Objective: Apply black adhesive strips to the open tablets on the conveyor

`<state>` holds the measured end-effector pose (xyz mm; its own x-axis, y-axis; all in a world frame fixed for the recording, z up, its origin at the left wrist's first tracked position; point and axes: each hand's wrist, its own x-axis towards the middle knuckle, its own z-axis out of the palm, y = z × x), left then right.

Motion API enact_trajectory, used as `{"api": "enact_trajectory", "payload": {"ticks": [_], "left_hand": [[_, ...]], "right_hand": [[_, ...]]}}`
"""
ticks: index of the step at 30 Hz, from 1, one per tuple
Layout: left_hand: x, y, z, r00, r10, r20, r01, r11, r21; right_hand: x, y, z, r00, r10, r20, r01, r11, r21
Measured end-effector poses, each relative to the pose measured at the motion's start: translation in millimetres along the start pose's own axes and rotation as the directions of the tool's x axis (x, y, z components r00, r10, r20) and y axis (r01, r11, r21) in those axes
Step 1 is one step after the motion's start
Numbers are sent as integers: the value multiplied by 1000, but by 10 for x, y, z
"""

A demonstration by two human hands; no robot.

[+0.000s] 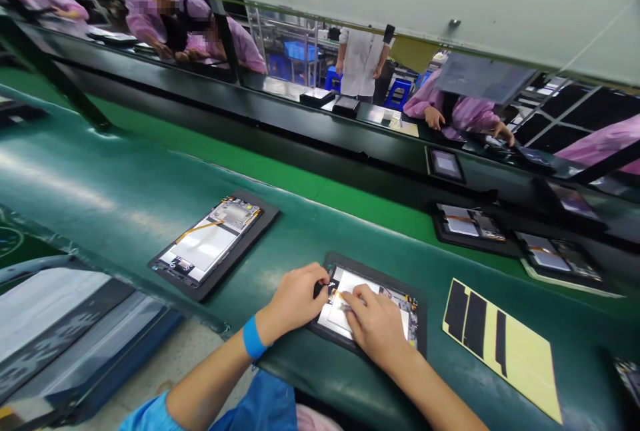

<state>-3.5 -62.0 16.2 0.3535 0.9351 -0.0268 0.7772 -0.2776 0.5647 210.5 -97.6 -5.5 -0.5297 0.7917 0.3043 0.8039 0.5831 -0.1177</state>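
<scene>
An opened tablet-like device (400, 311) lies on a black foam pad (421, 324) on the green table, its white battery area and circuit parts facing up. My left hand (299, 294), with a blue band at the wrist, is at the device's left edge, thumb and fingers pinched round a small dark item that is too small to name. My right hand (377, 324) rests over the middle of the device. Its fingertips are pressed together at an orange flex strip (340, 294) near my left fingers; what they hold, if anything, is hidden.
A second opened device (213, 238) on a pad lies to the left. At right is a yellow sheet (533, 358) with black adhesive strips. More devices (470, 221) sit on the green belt beyond. Several people in pink work across the line; a blue-grey bin (75, 331) stands lower left.
</scene>
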Motion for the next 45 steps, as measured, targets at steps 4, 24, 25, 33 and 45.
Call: {"api": "enact_trajectory", "payload": {"ticks": [4, 24, 25, 33, 45], "left_hand": [[-8, -25, -29, 993, 114, 28, -112, 990, -85], [126, -49, 42, 987, 132, 96, -93, 939, -332], [133, -55, 44, 987, 131, 97, -90, 934, -345], [139, -67, 69, 990, 122, 73, -88, 926, -367], [14, -36, 144, 997, 65, -48, -71, 987, -144]], "right_hand": [[4, -2, 17, 1000, 10, 4, -10, 1000, 7], [7, 38, 27, 982, -33, -185, 53, 993, 106], [12, 41, 27, 975, -41, -217, 68, 990, 121], [36, 50, 26, 939, -87, -332, 159, 967, 197], [79, 33, -49, 955, -118, -272, 134, 990, 41]]}}
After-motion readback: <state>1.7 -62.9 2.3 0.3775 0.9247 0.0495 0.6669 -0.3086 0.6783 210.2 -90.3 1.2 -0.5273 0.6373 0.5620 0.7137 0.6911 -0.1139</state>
